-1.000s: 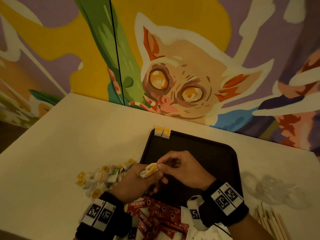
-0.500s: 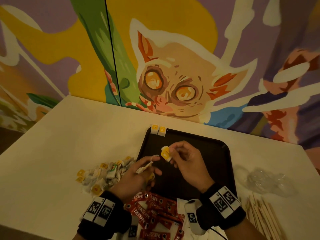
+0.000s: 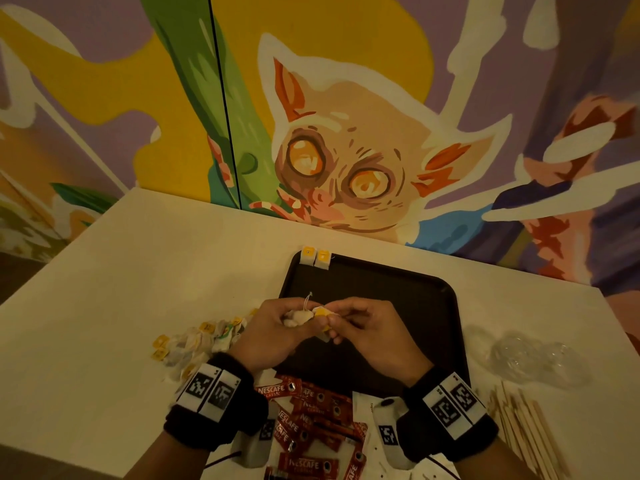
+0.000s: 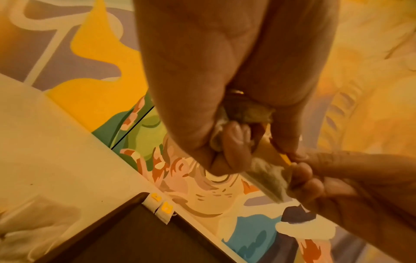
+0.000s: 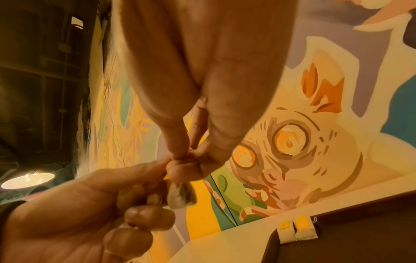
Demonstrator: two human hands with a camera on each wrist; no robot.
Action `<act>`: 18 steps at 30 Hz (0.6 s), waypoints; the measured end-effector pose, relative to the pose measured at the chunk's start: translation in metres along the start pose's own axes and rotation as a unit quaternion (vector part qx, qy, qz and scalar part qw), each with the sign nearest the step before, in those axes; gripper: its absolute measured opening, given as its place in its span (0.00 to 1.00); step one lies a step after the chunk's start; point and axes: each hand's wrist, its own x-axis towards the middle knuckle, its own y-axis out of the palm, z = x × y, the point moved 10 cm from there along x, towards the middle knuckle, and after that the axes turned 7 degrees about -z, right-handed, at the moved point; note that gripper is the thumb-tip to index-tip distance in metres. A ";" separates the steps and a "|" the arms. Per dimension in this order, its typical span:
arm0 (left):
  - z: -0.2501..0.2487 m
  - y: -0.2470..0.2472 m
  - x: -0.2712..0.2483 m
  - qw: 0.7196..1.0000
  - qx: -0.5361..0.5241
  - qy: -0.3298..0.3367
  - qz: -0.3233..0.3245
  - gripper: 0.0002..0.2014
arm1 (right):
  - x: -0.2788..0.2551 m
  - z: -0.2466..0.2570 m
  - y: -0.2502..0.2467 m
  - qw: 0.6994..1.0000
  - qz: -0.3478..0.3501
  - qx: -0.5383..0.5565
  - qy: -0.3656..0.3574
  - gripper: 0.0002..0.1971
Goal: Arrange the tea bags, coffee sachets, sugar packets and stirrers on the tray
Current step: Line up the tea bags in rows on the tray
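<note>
Painted animal mural [image 3: 346,168] behind white table [image 3: 138,289]

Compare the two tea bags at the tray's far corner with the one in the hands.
The two white yellow-tagged tea bags lie flat, side by side, on the black plastic tray's far-left rim. The held tea bag is crumpled, off the tray, pinched between left hand and right hand. All carry yellow tags.
</note>
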 end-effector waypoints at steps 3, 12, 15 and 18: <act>-0.008 -0.003 0.001 0.999 0.034 0.041 -0.009 0.05 | -0.002 -0.002 0.000 1.000 -0.001 0.003 0.005 0.09; -0.001 -0.013 0.007 0.994 0.078 0.063 -0.041 0.04 | -0.001 0.002 -0.013 0.992 0.024 -0.126 0.010 0.06; -0.001 -0.011 0.007 0.986 0.137 0.091 -0.026 0.07 | 0.002 0.019 -0.017 0.981 0.032 -0.190 -0.031 0.06; -0.007 0.000 0.004 0.982 0.144 0.119 0.020 0.10 | 0.008 0.028 -0.018 0.987 0.017 -0.148 -0.052 0.08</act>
